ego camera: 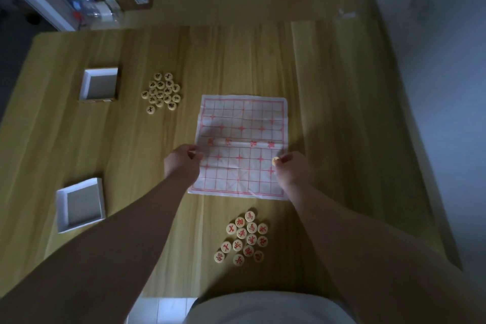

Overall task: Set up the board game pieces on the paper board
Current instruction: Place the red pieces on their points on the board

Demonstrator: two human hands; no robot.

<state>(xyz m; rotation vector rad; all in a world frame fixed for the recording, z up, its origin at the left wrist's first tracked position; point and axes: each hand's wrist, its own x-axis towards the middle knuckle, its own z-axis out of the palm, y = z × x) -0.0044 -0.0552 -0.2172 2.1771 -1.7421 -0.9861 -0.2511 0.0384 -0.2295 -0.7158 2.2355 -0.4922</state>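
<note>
The pale wooden bench [328, 87] carries a creased white paper board with a red grid [242, 118] at its centre. Two open white cardboard box halves [61, 208] lie well to its left. Round pale wooden pieces with black characters [161, 93] cluster far left of the board; red-marked ones [243, 238] cluster near its close edge. The left hand [181, 163] curls at the board's left edge, its hold unclear. The right hand [292, 168] fingers pinch one round pale piece [275, 160] over the right edge.

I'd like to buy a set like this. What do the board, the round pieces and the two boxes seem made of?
The board: thin matte white paper; creases and wavy edges show. The pieces: pale discs, probably wood, though plastic is possible in this dim light. The boxes: matte white cardboard, judging by thin walls.
</note>
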